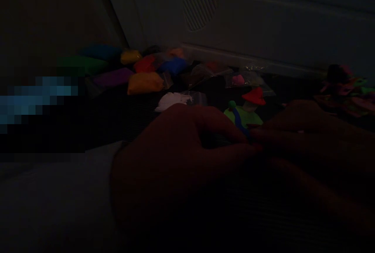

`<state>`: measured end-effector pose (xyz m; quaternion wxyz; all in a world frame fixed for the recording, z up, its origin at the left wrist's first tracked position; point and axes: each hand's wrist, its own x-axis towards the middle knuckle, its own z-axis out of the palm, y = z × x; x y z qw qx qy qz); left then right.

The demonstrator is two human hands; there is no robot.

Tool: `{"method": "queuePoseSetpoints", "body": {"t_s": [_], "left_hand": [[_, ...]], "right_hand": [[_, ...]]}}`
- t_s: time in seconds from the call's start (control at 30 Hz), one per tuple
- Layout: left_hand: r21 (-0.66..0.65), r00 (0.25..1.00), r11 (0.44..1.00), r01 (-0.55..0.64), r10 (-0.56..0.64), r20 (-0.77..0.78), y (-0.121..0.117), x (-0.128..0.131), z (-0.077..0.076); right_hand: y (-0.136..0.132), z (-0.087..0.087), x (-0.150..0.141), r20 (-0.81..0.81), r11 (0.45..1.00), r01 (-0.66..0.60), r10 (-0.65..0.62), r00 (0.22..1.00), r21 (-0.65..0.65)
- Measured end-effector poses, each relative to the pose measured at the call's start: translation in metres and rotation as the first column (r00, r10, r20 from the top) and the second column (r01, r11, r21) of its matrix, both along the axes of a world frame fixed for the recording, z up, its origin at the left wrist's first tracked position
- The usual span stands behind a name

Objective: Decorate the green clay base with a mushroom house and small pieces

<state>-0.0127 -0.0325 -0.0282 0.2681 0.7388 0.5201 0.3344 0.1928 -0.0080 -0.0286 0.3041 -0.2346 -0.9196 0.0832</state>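
Observation:
The picture is very dark. My left hand (175, 147) is closed in a pinch, thumb and forefinger meeting at the lower end of a wavy blue clay strip (238, 122). My right hand (310, 136) comes in from the right, its fingertips pinched together at that same end. The strip has a small green clay ball (232, 104) at its top. Just behind the fingers lies a flat light-green clay piece (247, 117), and a clay mushroom with a red cap (254, 96) and pale stem stands at its back edge. The fingertips partly hide the strip's end.
Several bags of coloured clay lie behind the hands, including an orange one (145, 83), a purple one (114, 77) and a white one (172, 100). A clear bag holds a pink lump (238, 80). Colourful clay pieces (348, 93) sit at right. A pale panel (263, 22) stands at the back.

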Motion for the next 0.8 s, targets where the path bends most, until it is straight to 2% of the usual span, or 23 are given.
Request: {"method": "queuePoseSetpoints", "body": {"t_s": [0.1, 0.27, 0.4, 0.6, 0.7, 0.8], "left_hand": [[0.115, 1.0, 0.993, -0.001, 0.001, -0.004, -0.0024, 0.0003, -0.0007], [0.33, 1.0, 0.944, 0.02, -0.025, 0.011, -0.008, -0.0015, -0.0053], [0.338, 0.999, 0.94, 0.052, -0.049, -0.019, -0.0082, -0.0031, -0.0047], [0.319, 0.997, 0.945, 0.073, -0.068, -0.029, -0.0062, -0.0015, -0.0017], [0.333, 0.995, 0.939, 0.087, -0.063, -0.081, -0.0049, -0.0036, -0.0036], [0.375, 0.986, 0.922, 0.097, -0.038, -0.163, -0.0021, -0.008, -0.0065]], "right_hand": [[0.001, 0.0007, -0.0012, -0.006, 1.0, 0.022, -0.022, 1.0, 0.022], [-0.0003, 0.0017, 0.0001, -0.081, 1.0, 0.0, 0.002, 0.997, 0.031], [-0.0015, -0.0011, 0.0011, -0.076, 0.999, -0.021, 0.018, 0.997, -0.034], [0.0004, -0.0008, -0.0018, -0.017, 1.0, -0.02, 0.02, 1.0, -0.017], [0.0039, 0.003, 0.0004, -0.035, 1.0, 0.011, -0.011, 0.999, -0.011], [0.0082, 0.0043, 0.0045, 0.04, 1.0, 0.014, -0.013, 0.999, -0.018]]}}
